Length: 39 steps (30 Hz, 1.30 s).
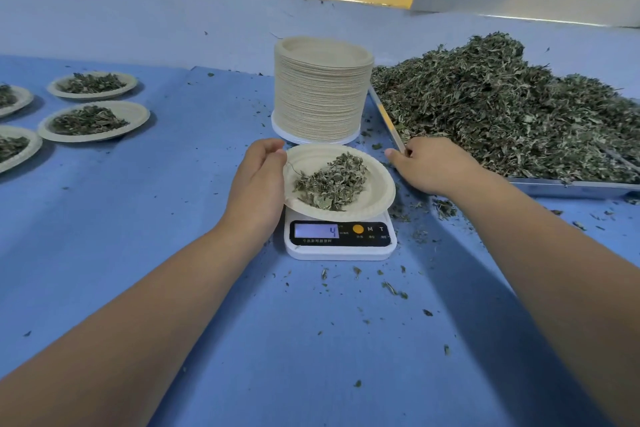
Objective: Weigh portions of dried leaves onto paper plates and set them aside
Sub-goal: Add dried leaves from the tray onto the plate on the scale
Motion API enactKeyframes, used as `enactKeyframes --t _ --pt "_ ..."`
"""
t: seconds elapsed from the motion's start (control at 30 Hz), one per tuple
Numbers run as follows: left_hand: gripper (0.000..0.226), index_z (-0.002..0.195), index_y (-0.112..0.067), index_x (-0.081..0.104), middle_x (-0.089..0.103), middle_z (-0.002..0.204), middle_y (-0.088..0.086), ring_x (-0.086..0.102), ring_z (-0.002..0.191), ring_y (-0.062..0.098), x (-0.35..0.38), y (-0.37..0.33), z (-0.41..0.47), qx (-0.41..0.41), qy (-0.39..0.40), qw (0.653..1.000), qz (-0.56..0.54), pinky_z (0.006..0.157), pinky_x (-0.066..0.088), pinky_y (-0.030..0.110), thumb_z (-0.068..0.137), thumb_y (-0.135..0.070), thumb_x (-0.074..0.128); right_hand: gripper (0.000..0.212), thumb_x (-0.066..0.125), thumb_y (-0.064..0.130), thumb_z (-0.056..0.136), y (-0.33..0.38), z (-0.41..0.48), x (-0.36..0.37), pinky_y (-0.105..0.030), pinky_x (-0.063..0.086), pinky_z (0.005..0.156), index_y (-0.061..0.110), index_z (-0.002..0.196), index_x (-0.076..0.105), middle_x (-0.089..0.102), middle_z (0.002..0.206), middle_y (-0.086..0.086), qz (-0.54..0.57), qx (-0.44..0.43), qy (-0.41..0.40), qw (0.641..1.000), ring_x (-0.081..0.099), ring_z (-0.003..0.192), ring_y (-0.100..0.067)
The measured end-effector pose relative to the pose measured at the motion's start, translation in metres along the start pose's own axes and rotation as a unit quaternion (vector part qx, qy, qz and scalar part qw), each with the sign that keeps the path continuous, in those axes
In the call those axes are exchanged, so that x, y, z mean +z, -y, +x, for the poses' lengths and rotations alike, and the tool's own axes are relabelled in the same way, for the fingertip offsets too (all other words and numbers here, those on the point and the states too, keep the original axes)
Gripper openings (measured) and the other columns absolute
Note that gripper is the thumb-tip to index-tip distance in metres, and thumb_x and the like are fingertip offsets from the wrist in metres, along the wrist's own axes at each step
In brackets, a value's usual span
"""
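A paper plate (pixel 375 193) sits on a small white scale (pixel 341 250) at the middle of the blue bench (pixel 138 219), its rim overhanging the platform on both sides. On the plate lies a portion of dried leaves (pixel 330 181), spread from its centre toward the far edge. The scale's display (pixel 316 230) reads 4.

The left hand (pixel 259 181) is at the plate's left rim. Its fingers (pixel 273 151) are curled round that rim and grip it, with the palm turned toward the plate. The right hand (pixel 431 167) lies to the right of the plate, apart from it, at the near left corner of a metal tray (pixel 571 184). Its fingers (pixel 394 154) are curled under with the knuckles up and touch the tray's left edge. Whether they hold anything cannot be told.

The tray carries a big heap of dried leaves (pixel 502 108) that rises toward the far right. Just beyond the scale stands a tall stack of paper plates (pixel 322 94), its right side close beside the tray's left edge.

At the far left, well apart from the scale, four filled plates (pixel 93 120) lie flat on the bench in two rows, each with its own mound of leaves; the two leftmost are cut off by the frame. Loose leaf crumbs (pixel 393 288) are scattered over the bench, thickest near the scale and along the tray's near edge.
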<state>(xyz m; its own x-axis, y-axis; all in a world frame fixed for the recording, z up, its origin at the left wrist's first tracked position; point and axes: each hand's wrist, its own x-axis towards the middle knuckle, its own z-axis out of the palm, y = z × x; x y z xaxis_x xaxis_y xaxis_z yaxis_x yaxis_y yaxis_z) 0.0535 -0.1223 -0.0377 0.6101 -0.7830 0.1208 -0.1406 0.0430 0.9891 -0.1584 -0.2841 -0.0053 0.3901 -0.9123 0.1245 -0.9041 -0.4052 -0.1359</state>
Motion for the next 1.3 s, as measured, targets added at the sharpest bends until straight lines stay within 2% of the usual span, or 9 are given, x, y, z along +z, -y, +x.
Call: enactKeyframes --t 0.1,0.27,0.33,0.43,0.73,0.83,0.97,1.13,1.3 --pt "0.027 0.113 -0.035 0.061 0.062 0.107 -0.022 0.057 0.104 0.001 0.0 0.0 0.0 0.001 -0.002 1.0 -0.001 0.091 0.046 0.031 0.093 -0.034 0.044 0.055 0.037 0.057 0.102 -0.004 -0.001 -0.001 -0.032 0.037 0.051 0.01 0.075 0.051 0.057 0.067 -0.01 0.01 -0.009 -0.033 0.999 0.054 0.059 -0.027" --pt "0.027 0.11 -0.037 0.062 0.062 0.103 -0.023 0.058 0.097 -0.005 0.0 0.0 -0.001 -0.001 -0.001 1.0 -0.013 0.081 0.044 0.026 0.09 -0.036 0.044 0.057 0.033 0.059 0.102 -0.007 0.001 0.001 -0.033 0.039 0.053 0.015 0.068 0.045 0.05 0.062 -0.005 0.011 0.006 0.012 1.0 0.047 0.056 -0.024" --pt "0.026 0.108 -0.037 0.062 0.063 0.101 -0.023 0.058 0.094 -0.006 0.0 0.001 0.0 -0.002 -0.003 1.0 -0.013 0.079 0.043 0.026 0.089 -0.036 0.044 0.059 0.039 0.055 0.101 -0.008 0.003 -0.001 -0.034 0.045 0.055 0.012 0.063 0.048 0.05 0.055 -0.006 0.045 0.011 -0.017 0.999 0.048 0.051 -0.026" --pt "0.027 0.106 -0.038 0.063 0.064 0.095 -0.025 0.058 0.085 -0.011 0.0 0.001 0.0 -0.003 -0.004 1.0 -0.014 0.077 0.043 0.025 0.087 -0.037 0.044 0.054 0.045 0.044 0.102 -0.011 0.006 -0.005 -0.029 0.035 0.049 0.014 0.057 0.041 0.041 0.048 -0.004 0.11 0.018 -0.11 0.988 0.038 0.047 -0.024" --pt "0.031 0.111 -0.034 0.063 0.063 0.104 -0.02 0.058 0.098 -0.001 0.0 0.001 0.0 -0.001 -0.004 1.0 -0.016 0.081 0.044 0.027 0.087 -0.037 0.043 0.051 0.044 0.037 0.102 0.005 0.003 -0.019 -0.029 0.038 0.054 0.003 0.065 0.051 0.051 0.056 -0.01 0.195 0.015 -0.183 0.963 0.044 0.05 -0.024" --pt "0.03 0.109 -0.036 0.063 0.063 0.105 -0.02 0.058 0.1 -0.001 0.0 0.001 0.001 -0.002 -0.003 1.0 -0.015 0.082 0.044 0.027 0.086 -0.038 0.043 0.05 0.044 0.037 0.102 0.028 -0.001 -0.034 -0.029 0.035 0.055 0.003 0.066 0.051 0.047 0.054 -0.003 0.249 -0.02 -0.205 0.946 0.039 0.05 -0.018" --pt "0.03 0.109 -0.034 0.063 0.064 0.105 -0.018 0.059 0.101 0.002 0.0 0.001 0.001 -0.004 -0.001 1.0 -0.012 0.084 0.045 0.03 0.086 -0.038 0.043 0.048 0.047 0.037 0.102 0.07 -0.011 -0.047 -0.025 0.031 0.051 0.016 0.059 0.051 0.047 0.047 0.012 0.29 -0.115 -0.192 0.93 0.038 0.042 -0.001" --pt "0.036 0.114 -0.032 0.063 0.063 0.109 -0.017 0.058 0.107 0.006 -0.001 0.0 0.0 -0.001 -0.005 1.0 -0.011 0.093 0.047 0.033 0.085 -0.039 0.044 0.036 0.051 0.041 0.1 0.107 -0.024 -0.038 -0.025 0.044 0.059 0.016 0.08 0.067 0.064 0.069 0.007 0.24 -0.212 -0.108 0.941 0.057 0.063 -0.004" --pt "0.032 0.109 -0.031 0.064 0.064 0.101 -0.018 0.06 0.096 0.001 -0.001 -0.002 -0.001 0.004 -0.002 1.0 -0.017 0.087 0.048 0.031 0.085 -0.038 0.044 0.028 0.055 0.04 0.098 0.109 -0.027 -0.031 -0.025 0.042 0.063 0.02 0.085 0.069 0.066 0.076 0.005 0.173 -0.245 -0.051 0.952 0.055 0.068 -0.005"
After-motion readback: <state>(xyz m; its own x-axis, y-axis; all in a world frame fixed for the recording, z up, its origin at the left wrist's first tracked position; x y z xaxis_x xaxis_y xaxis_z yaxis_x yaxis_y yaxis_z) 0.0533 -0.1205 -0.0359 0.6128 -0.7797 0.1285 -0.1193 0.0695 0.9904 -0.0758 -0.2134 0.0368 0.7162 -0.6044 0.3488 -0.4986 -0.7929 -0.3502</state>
